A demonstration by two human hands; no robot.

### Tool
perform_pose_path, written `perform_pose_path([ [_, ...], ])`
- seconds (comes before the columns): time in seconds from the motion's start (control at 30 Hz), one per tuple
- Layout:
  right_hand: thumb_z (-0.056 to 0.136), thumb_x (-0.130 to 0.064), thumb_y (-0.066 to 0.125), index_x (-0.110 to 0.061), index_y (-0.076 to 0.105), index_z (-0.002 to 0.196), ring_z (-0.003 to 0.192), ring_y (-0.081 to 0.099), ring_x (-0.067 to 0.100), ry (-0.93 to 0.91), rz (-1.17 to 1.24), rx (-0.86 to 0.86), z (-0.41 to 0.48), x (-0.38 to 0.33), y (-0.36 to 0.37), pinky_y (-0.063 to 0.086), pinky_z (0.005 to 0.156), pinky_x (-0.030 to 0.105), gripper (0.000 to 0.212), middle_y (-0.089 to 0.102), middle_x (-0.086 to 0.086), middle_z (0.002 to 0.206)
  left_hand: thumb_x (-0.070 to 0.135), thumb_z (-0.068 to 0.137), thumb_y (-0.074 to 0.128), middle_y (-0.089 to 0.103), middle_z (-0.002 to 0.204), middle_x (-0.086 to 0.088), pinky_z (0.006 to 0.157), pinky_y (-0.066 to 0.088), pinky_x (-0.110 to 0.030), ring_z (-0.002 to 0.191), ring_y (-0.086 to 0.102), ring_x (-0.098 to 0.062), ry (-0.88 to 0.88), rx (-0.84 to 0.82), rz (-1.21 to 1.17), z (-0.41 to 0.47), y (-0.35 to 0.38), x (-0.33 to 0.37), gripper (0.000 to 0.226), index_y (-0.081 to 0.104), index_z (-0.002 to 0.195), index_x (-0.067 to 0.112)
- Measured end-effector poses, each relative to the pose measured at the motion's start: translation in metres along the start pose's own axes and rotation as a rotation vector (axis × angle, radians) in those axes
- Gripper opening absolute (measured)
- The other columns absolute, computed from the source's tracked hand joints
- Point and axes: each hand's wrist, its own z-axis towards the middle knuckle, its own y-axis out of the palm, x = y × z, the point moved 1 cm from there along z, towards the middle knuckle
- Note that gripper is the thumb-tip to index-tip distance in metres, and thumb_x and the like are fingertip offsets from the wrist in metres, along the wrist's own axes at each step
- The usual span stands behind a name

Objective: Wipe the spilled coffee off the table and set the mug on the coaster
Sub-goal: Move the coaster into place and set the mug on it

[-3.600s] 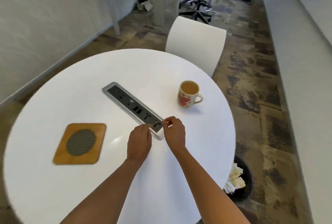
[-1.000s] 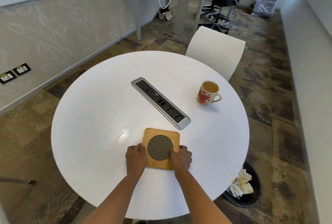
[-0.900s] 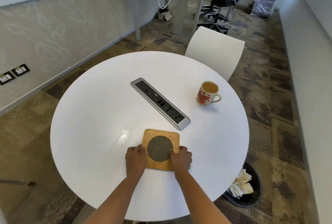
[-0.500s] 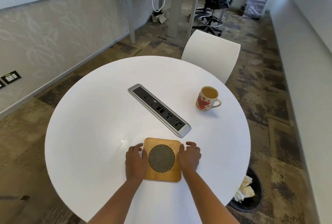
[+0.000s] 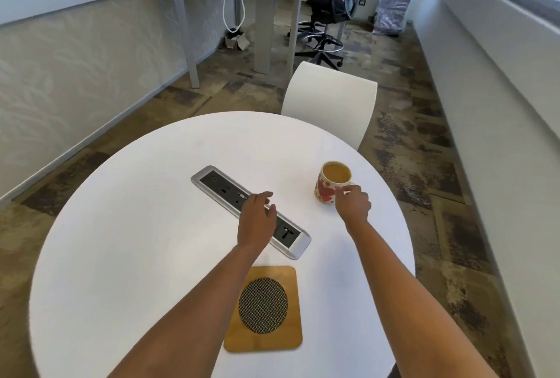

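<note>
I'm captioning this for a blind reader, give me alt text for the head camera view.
The right hand pinches the handle of a full heart-patterned mug on a round white table. The left hand hovers open over a socket strip, with a wooden coaster nearer the person.

Your mug (image 5: 331, 184) stands upright toward the far right of the round white table (image 5: 136, 241). It is white with red hearts and nearly full of light brown coffee, its handle on the right, at your right hand. Your coaster (image 5: 263, 308) lies flat near your edge of the table, well apart from the mug: a rounded wooden square with a dark woven disc at its centre.
</note>
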Motion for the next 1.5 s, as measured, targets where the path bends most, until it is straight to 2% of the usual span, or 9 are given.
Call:
perform_pose_path([
  [0.23,0.096,-0.030,0.048,-0.008,0.050,0.124,0.125,0.039,0.035,-0.026,-0.077,0.024,0.061,0.009,-0.012,0.038,0.099,0.043,0.036,0.047,0.020,0.131,0.020,0.089,0.055,0.052,0.120,-0.004,0.095,0.040,-0.034,0.112,0.048,-0.021,0.060,-0.131,0.015,0.057,0.050,0.031,0.039,0.047,0.127,0.017],
  [0.4,0.099,-0.032,0.037,-0.003,0.053,0.120,0.119,0.044,0.037,-0.079,-0.109,-0.009,0.094,0.025,0.004,0.038,0.096,0.043,0.038,0.050,0.022,0.125,0.026,0.084,0.063,0.043,0.136,-0.005,0.104,0.034,-0.037,0.126,0.040,-0.021,0.041,-0.277,0.044,0.091,0.094,0.036,0.061,0.035,0.137,0.017],
  [0.53,0.101,-0.035,0.030,0.002,0.059,0.104,0.104,0.053,0.038,-0.166,-0.026,-0.026,0.110,0.039,0.018,0.042,0.092,0.047,0.047,0.059,0.022,0.108,0.029,0.072,0.076,0.031,0.148,-0.003,0.110,0.029,-0.038,0.135,0.030,-0.019,-0.033,-0.379,-0.040,0.109,0.122,0.035,0.092,0.019,0.144,0.021],
  [0.63,0.099,-0.045,0.026,-0.005,0.058,0.080,0.090,0.058,0.033,-0.130,0.084,-0.042,0.116,0.049,0.026,0.045,0.081,0.043,0.055,0.062,0.018,0.092,0.025,0.066,0.082,0.029,0.149,-0.005,0.106,0.027,-0.029,0.136,0.029,-0.020,-0.040,-0.407,-0.128,0.116,0.138,0.035,0.105,0.014,0.145,0.020],
  [0.8,0.096,-0.054,0.026,-0.004,0.064,0.085,0.082,0.060,0.023,-0.060,0.264,-0.137,0.119,0.057,0.031,0.045,0.076,0.034,0.063,0.063,0.005,0.079,0.019,0.063,0.083,0.033,0.147,-0.005,0.106,0.034,-0.034,0.133,0.034,-0.020,-0.074,-0.380,-0.201,0.121,0.158,0.033,0.103,0.019,0.144,0.019],
  [1.0,0.095,-0.051,0.034,-0.001,0.066,0.086,0.091,0.066,0.028,-0.031,0.366,-0.181,0.121,0.060,0.027,0.052,0.090,0.043,0.061,0.068,0.011,0.085,0.024,0.054,0.086,0.051,0.126,0.005,0.091,0.044,-0.031,0.114,0.051,-0.015,-0.036,-0.287,-0.223,0.120,0.157,0.038,0.086,0.039,0.126,0.027],
  [1.17,0.095,-0.051,0.036,-0.001,0.066,0.080,0.087,0.067,0.027,-0.071,0.351,-0.202,0.117,0.056,0.020,0.052,0.090,0.045,0.060,0.069,0.010,0.081,0.034,0.048,0.080,0.054,0.120,0.010,0.088,0.049,-0.038,0.109,0.053,-0.014,-0.063,-0.245,-0.247,0.110,0.148,0.045,0.083,0.041,0.121,0.032],
  [1.3,0.095,-0.051,0.037,0.000,0.065,0.079,0.087,0.066,0.027,-0.121,0.366,-0.226,0.105,0.047,0.015,0.052,0.090,0.046,0.060,0.068,0.009,0.079,0.046,0.043,0.075,0.054,0.111,0.018,0.083,0.048,-0.030,0.104,0.053,-0.008,-0.066,-0.196,-0.249,0.097,0.129,0.054,0.080,0.041,0.115,0.037],
  [1.5,0.095,-0.051,0.037,0.001,0.065,0.082,0.088,0.067,0.029,-0.194,0.371,-0.260,0.068,0.029,0.008,0.053,0.089,0.046,0.060,0.070,0.014,0.083,0.032,0.048,0.079,0.053,0.107,0.020,0.082,0.046,-0.030,0.102,0.052,-0.010,-0.057,-0.137,-0.228,0.074,0.091,0.057,0.079,0.037,0.115,0.040],
])
